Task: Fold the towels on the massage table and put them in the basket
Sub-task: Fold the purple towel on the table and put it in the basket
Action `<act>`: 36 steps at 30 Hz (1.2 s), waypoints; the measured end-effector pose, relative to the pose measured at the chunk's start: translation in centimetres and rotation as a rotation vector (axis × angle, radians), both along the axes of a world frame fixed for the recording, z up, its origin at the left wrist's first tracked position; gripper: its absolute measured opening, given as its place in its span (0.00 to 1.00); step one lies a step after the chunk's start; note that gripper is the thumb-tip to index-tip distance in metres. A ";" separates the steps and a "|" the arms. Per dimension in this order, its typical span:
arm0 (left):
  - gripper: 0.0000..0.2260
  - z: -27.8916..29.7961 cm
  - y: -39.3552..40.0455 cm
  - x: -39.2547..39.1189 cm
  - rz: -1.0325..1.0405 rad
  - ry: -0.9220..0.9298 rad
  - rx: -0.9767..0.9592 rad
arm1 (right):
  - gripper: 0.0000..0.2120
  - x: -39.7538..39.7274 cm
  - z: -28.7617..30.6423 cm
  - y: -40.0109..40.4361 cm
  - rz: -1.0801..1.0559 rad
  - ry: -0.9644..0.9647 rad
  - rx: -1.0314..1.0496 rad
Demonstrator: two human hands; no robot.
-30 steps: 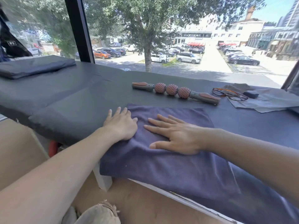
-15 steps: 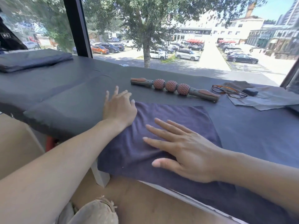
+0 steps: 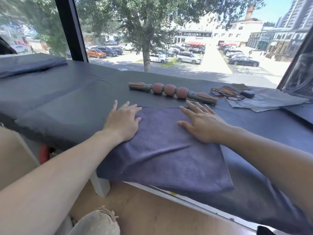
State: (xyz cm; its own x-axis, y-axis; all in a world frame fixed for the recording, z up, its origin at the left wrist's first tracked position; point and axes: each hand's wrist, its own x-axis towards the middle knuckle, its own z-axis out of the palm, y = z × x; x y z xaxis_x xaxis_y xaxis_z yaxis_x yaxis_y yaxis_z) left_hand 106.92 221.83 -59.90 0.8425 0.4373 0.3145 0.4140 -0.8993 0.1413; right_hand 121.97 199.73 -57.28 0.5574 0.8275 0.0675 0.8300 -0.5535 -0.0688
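Purple terry towel (image 3: 162, 150) lies partly folded on the black padded tabletop (image 3: 67, 102), left hand (image 3: 122, 120) and right hand (image 3: 201, 122) pressing it with straight, spread fingers; further folds likely remain, and no basket shows.

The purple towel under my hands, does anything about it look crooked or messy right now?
The purple towel lies slightly askew, its near edge hanging off the massage table. A raised crease runs across its middle, nearer than both flat hands, left hand and right hand. Nothing looks damaged or spilled.
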 end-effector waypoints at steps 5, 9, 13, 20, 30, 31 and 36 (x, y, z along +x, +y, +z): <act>0.14 1.2 -3.9 -0.7 -0.323 -0.179 -0.236 | 0.20 -6.7 2.6 -3.7 0.001 -0.110 0.016; 0.20 0.8 -6.8 0.2 -0.411 0.075 -0.319 | 0.27 -7.5 3.1 -6.4 0.079 -0.004 -0.184; 0.30 -0.5 -7.1 0.8 -0.386 0.308 -0.249 | 0.28 -7.2 3.7 -9.4 0.174 0.145 -0.245; 0.33 0.1 -7.1 0.8 -0.384 0.366 -0.272 | 0.12 -6.3 3.1 -11.1 0.288 0.193 -0.246; 0.38 -0.4 -7.1 0.5 -0.394 0.326 -0.265 | 0.11 -7.1 5.1 -10.9 0.246 0.200 -0.460; 0.42 -0.7 -7.1 0.3 -0.396 0.305 -0.235 | 0.10 -7.0 5.5 -10.7 0.234 0.194 -0.419; 0.48 -1.6 -8.4 -2.0 -0.502 0.044 0.079 | 0.16 -4.4 3.5 -6.4 0.113 -0.026 0.146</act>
